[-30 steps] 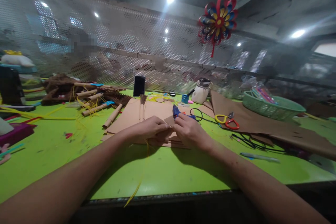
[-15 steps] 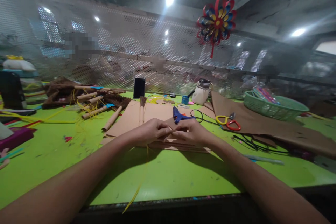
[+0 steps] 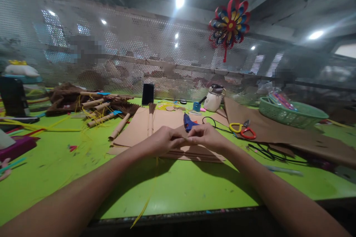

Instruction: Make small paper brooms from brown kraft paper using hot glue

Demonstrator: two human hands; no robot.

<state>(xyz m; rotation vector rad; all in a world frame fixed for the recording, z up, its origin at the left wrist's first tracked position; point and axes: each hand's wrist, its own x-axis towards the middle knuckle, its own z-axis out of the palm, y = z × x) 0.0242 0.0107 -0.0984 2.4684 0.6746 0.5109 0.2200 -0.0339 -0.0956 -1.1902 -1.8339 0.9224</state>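
Observation:
My left hand (image 3: 164, 140) and my right hand (image 3: 207, 137) meet over the stack of tan paper sheets (image 3: 167, 116), fingertips pinched together. Between them shows a small piece of brown paper (image 3: 182, 132), mostly covered by my fingers. Just beyond my right hand lies a blue glue gun (image 3: 189, 122). A rolled paper stick with a fringed end (image 3: 150, 121) rests on the sheets past my left hand. From below my left hand a thin yellow strand (image 3: 147, 202) hangs over the table's front edge.
Yellow-and-red-handled scissors (image 3: 241, 129), a large brown sheet (image 3: 278, 129) and a green basket (image 3: 292, 114) lie to the right. Several paper rolls with yellow strands (image 3: 102, 118) are heaped left. A phone (image 3: 148, 94) and a white jar (image 3: 213, 99) stand at the back.
My fingertips have drawn closer together, and less of the brown piece shows between them. Both hands stay over the paper stack. The view has shifted very slightly.

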